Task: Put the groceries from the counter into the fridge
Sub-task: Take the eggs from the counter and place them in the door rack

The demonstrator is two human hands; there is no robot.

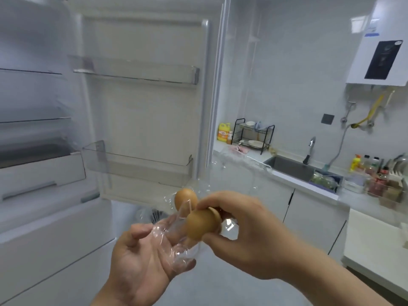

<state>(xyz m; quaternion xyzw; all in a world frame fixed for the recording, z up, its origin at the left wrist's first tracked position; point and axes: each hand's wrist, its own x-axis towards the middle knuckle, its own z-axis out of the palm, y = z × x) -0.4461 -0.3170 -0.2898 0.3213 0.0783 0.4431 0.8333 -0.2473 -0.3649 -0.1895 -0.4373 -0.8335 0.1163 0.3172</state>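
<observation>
Two brown eggs sit low in the centre of the frame. The right hand (pixel 245 235) pinches the near egg (pixel 202 225) between fingertips and thumb, its long axis slanting down-left. The far egg (pixel 186 198) lies just behind it in the clear plastic wrapper (pixel 174 246), which rests on the left hand (pixel 141 257), palm up with fingers relaxed. The lower door bin (pixel 136 166) of the open fridge (pixel 39 107) lies up and left of both hands.

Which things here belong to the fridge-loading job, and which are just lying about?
Job: front egg, pinched by right hand; second egg behind it; clear plastic wrap on left hand; fridge door shelf.
Lying about: dish rack; yellow detergent bottle; sink; water heater; sauce bottles.
</observation>
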